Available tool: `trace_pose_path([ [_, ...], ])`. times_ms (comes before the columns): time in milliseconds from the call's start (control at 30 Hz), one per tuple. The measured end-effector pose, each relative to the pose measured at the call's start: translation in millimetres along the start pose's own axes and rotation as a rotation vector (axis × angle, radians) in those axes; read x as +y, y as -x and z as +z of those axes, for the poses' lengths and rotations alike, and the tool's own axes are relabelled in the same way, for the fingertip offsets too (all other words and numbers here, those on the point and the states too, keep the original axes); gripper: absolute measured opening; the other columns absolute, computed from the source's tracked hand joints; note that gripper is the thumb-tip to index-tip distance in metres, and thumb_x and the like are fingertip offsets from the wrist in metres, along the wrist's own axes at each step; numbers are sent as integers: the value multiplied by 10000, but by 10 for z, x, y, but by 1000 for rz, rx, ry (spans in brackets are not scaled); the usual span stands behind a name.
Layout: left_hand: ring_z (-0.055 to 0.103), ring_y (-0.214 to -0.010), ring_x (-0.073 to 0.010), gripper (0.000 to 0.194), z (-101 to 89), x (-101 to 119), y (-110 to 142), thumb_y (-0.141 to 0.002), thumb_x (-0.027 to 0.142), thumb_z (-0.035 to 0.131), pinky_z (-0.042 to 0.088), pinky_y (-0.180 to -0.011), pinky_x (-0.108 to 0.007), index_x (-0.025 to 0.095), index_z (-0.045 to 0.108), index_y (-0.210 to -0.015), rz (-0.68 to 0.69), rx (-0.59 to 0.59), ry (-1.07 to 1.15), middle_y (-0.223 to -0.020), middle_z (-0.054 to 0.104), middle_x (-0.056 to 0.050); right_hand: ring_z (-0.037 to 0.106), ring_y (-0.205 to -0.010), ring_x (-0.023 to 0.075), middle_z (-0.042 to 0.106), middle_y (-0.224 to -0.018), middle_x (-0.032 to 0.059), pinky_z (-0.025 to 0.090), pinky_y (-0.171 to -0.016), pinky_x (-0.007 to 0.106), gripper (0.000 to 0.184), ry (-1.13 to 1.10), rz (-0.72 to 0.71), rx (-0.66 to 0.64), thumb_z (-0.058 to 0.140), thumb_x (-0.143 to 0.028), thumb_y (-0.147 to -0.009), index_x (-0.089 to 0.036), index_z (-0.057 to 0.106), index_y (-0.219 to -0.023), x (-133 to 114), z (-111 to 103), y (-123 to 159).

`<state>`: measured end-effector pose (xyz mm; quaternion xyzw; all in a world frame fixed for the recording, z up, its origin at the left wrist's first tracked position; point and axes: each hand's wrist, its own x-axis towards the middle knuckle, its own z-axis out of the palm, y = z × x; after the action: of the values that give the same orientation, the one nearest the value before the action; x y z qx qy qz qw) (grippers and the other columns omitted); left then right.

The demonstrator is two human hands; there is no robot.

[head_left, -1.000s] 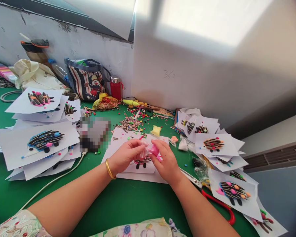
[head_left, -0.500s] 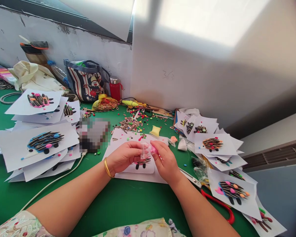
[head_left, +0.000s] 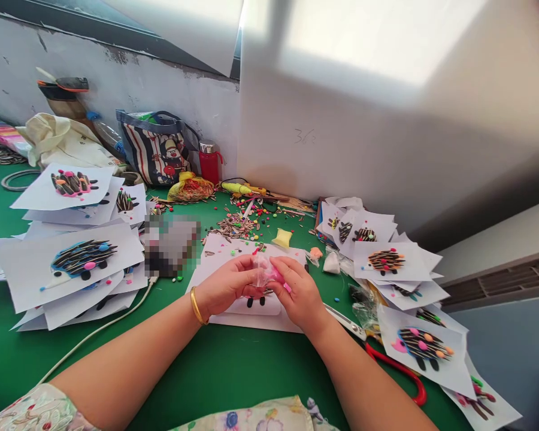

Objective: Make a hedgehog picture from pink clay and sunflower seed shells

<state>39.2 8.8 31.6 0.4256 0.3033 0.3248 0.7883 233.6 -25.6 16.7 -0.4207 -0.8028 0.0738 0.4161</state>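
Between my two hands is a clear plastic wrapper with soft pink clay (head_left: pixel 275 274) in it. My left hand (head_left: pixel 236 281), with a gold bangle at the wrist, pinches the wrapper's left side. On the right, my right hand (head_left: pixel 299 293) closes its fingers round the pink end. Below them a small white card (head_left: pixel 233 306) with a seed hedgehog on it lies on a larger white sheet (head_left: pixel 197 275); the hands cover much of the hedgehog. Bits of coloured clay and a few seeds lie at the sheet's upper part.
Stacks of finished hedgehog cards stand at left (head_left: pixel 130 239) and right (head_left: pixel 368 269). Red-handled scissors (head_left: pixel 397 368) lie beside my right forearm. Loose sunflower seeds (head_left: pixel 233 226), a yellow clay piece (head_left: pixel 282 238) and a white clay lump (head_left: pixel 331 262) sit behind. A white cable (head_left: pixel 112 320) crosses the left side.
My right hand has shifted slightly left, its fingers closing further over the pink clay. More pink now shows through the wrapper between the hands.
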Motion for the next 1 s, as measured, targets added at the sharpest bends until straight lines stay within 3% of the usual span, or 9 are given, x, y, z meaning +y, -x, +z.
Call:
trace_pose_path([
  [167, 571, -590, -94, 240, 12, -25, -22, -735, 266, 749, 481, -564, -233, 158, 661, -930, 140, 91, -164, -786, 638, -8, 592, -1076, 231, 614, -1149, 102, 523, -937, 412, 310, -28, 41, 51, 528, -268, -948, -234, 567, -1255, -29, -35, -23],
  [400, 603, -633, -136, 420, 73, -31, -11, -758, 310, 713, 494, -580, -261, 188, 653, -1156, 132, 91, -238, -805, 674, -26, 595, -933, 205, 626, -995, 72, 525, -827, 373, 175, -57, 111, 76, 508, -252, -950, -227, 589, -1103, -76, -22, -27],
  [700, 582, -666, -123, 272, 98, -42, 2, -784, 360, 689, 501, -579, -243, 142, 737, -940, 212, 94, -427, -856, 620, -44, 581, -841, 185, 618, -906, 45, 498, -760, 337, 131, -69, 204, 81, 523, -277, -937, -213, 605, -1019, -55, -14, 3],
  [867, 565, -629, -114, 296, 84, -45, 6, -803, 361, 648, 491, -566, -240, 131, 716, -976, 219, 118, -425, -791, 626, -37, 603, -978, 197, 621, -1041, 62, 519, -859, 353, 269, -122, 166, 52, 496, -273, -962, -264, 610, -1206, 9, -9, 2],
  [1000, 554, -536, -101, 297, 65, -43, -5, -798, 319, 618, 475, -527, -243, 127, 661, -1021, 125, 207, -317, -738, 632, -25, 608, -999, 196, 605, -1114, 57, 529, -868, 345, 455, -90, 119, -58, 545, -296, -946, -341, 482, -1395, 27, -6, -15],
])
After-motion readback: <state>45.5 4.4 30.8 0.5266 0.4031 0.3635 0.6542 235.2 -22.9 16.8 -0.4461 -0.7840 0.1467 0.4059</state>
